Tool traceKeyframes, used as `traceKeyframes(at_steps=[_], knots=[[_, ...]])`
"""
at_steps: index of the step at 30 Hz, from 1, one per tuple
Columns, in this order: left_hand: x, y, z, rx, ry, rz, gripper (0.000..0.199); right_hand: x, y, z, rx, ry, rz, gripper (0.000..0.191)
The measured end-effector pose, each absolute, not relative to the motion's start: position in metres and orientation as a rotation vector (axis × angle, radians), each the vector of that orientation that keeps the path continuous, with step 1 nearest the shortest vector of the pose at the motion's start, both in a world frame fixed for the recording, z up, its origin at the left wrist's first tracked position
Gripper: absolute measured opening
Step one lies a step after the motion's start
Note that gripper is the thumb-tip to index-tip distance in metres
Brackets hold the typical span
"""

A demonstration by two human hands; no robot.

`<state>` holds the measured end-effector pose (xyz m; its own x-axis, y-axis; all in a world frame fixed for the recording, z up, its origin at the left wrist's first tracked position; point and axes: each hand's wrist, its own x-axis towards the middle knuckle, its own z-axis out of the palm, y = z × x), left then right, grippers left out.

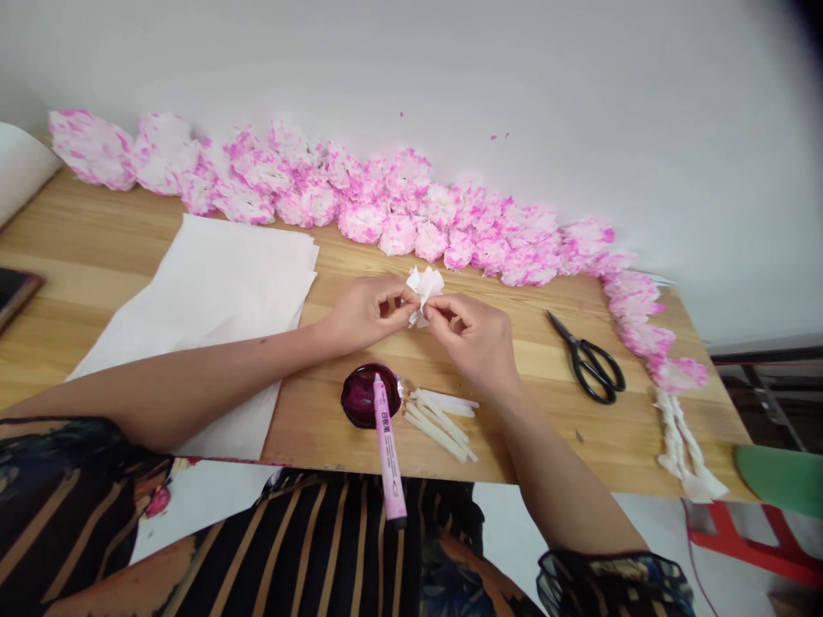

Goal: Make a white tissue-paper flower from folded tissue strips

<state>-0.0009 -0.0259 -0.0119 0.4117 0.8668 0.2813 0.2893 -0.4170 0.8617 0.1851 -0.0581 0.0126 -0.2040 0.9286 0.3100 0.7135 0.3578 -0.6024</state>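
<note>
Between my two hands is a small white paper flower (pixel 425 284), its ruffled petals spreading up and a little below the fingers. My left hand (pixel 369 313) pinches it from the left with thumb and forefinger. From the right, my right hand (pixel 472 334) pinches it the same way. Just below the hands, a pink marker (pixel 388 450) lies across a dark purple dish (pixel 358 396), its end over the table's front edge. Several pale sticks (pixel 442 424) are scattered beside the dish.
Pink-and-white paper flowers (pixel 399 231) line the wall side of the wooden table (pixel 540 377). White paper sheets (pixel 219 274) lie at left, near a phone (pixel 16 291). Black scissors (pixel 588 360) rest at right. Twisted white paper (pixel 685 446) lies near the right edge, by a green stool (pixel 781 476).
</note>
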Motion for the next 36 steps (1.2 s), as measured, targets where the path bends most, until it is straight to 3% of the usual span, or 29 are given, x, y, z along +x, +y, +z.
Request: traceKeyframes(at_steps=[19, 36], knots=[[0.0009, -0.0262, -0.0125, 1.917, 0.999, 1.000, 0.007, 0.1815, -0.0601, 0.0107, -1.435, -2.060, 0.299, 0.017], [0.0011, -0.0256, -0.0116, 1.875, 1.012, 0.968, 0.008, 0.1835, -0.0590, 0.0130, -1.404, -1.970, 0.481, 0.015]])
